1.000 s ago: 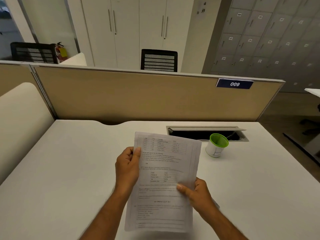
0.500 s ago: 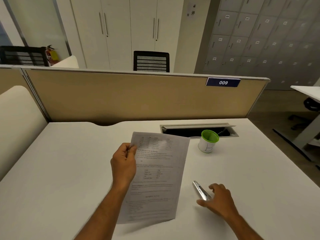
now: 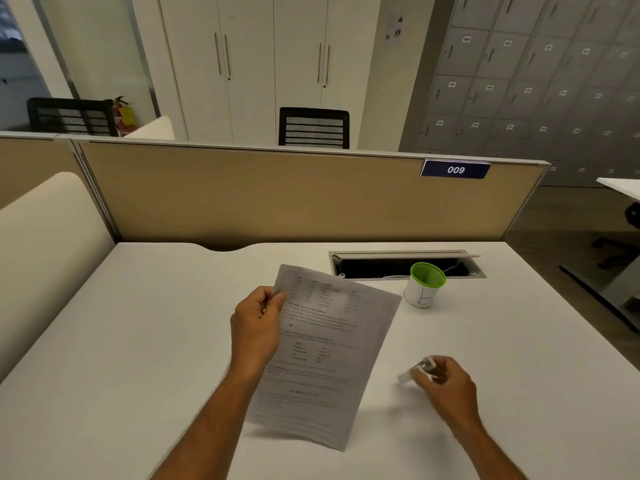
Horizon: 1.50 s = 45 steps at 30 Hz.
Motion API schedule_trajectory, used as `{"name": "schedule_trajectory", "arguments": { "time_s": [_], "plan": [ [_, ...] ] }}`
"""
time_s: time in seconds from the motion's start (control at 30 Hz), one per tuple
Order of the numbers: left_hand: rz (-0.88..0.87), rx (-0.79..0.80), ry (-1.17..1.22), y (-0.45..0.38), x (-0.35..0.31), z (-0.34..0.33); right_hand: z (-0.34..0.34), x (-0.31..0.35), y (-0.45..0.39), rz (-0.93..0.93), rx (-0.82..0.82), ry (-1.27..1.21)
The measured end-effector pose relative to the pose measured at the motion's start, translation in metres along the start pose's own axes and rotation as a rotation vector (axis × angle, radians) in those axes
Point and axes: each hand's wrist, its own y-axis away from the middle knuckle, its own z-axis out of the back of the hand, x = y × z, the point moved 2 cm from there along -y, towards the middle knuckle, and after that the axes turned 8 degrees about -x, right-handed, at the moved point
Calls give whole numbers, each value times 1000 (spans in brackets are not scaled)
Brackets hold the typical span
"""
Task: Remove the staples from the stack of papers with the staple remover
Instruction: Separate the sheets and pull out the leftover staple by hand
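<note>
Head view, papers: our left hand [image 3: 258, 327] pinches the papers [image 3: 332, 355] at their top-left corner, bottom edge at the table [image 3: 131, 341].
Tool: our right hand [image 3: 446, 386], at 4 o'clock from them, curls around the blurred staple remover [image 3: 420, 370].
Room: we see bare tabletop leftward; a cup [image 3: 424, 285] at 1 o'clock.

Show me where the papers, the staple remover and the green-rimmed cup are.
papers [image 3: 332, 355]: head view, middle of the top printed sheet.
staple remover [image 3: 420, 370]: head view, blurred metal body at the right hand's fingertips.
green-rimmed cup [image 3: 423, 295]: head view, white side wall.
</note>
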Motion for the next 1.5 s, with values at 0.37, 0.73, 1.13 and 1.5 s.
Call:
{"name": "schedule_trajectory", "arguments": {
  "time_s": [0.37, 0.73, 1.13, 1.5],
  "plan": [
    [-15, 45, -52, 11, -7, -8, 34, 170, -29, 330, 347, -277],
    [-50, 108, -87, 30, -13, -19, -9, 270, 0, 931, 609, 614],
    [-103, 121, -97, 34, -15, -19, -40, 278, 23, 1076, 705, 781],
    [-120, 134, -95, 36, -18, -22, -44, 278, 27, 1048, 741, 793]
  ]
}}
